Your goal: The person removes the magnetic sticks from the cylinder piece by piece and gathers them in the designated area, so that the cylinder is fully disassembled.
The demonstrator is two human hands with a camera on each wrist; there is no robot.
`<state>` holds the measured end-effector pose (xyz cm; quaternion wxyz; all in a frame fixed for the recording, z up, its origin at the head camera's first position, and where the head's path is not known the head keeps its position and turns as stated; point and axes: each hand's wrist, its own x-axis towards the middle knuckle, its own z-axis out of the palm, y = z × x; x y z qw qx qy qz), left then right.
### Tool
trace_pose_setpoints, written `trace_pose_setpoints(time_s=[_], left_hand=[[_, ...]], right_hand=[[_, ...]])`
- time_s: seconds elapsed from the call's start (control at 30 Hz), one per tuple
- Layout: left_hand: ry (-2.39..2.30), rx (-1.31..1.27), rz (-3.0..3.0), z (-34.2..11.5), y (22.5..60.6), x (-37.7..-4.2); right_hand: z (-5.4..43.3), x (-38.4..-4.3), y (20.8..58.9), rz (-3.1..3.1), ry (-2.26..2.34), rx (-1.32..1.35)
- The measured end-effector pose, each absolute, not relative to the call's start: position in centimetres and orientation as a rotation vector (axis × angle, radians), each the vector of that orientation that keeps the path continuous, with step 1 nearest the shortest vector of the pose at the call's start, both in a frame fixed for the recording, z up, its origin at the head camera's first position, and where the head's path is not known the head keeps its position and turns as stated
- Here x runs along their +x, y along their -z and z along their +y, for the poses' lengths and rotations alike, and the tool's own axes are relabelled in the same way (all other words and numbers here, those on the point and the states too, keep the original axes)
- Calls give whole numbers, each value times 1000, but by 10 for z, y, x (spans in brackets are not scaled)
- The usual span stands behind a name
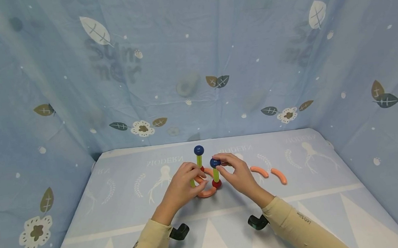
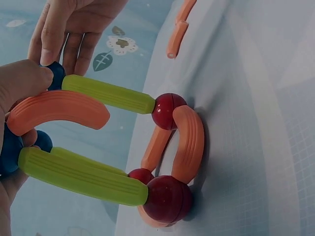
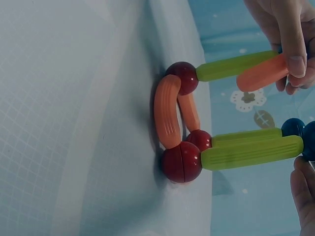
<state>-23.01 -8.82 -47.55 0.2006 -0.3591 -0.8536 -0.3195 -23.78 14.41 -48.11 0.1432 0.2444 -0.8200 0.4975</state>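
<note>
A magnetic stick-and-ball frame stands on the table: red balls (image 3: 182, 162) and curved orange rods (image 2: 189, 142) form a ring at the base. Yellow-green rods (image 2: 83, 177) rise from it, topped by blue balls (image 1: 199, 150). My left hand (image 1: 183, 184) pinches a loose curved orange rod (image 2: 59, 113) beside the top of the left post, whose blue ball (image 2: 10, 152) it hides in the head view. With thumb and forefinger, my right hand (image 1: 238, 174) holds the blue ball (image 1: 215, 162) on the right post. The back post stands untouched.
Two curved orange rods (image 1: 259, 171) lie on the patterned table cloth (image 1: 317, 172), right of my right hand. Blue printed curtains (image 1: 185, 60) enclose the table at the back and sides. A dark wrist-camera piece (image 1: 179, 232) sits below each wrist.
</note>
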Motion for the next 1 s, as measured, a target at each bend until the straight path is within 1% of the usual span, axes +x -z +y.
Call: trace_pose_setpoints(time_s=[0.33, 1.0], left_hand=[[868, -961, -2411, -88, 476, -228], [920, -879, -2377, -99, 479, -225]], right_hand=[[144, -238, 483, -2326, -1441, 742], [151, -229, 484, -2339, -1328, 693]])
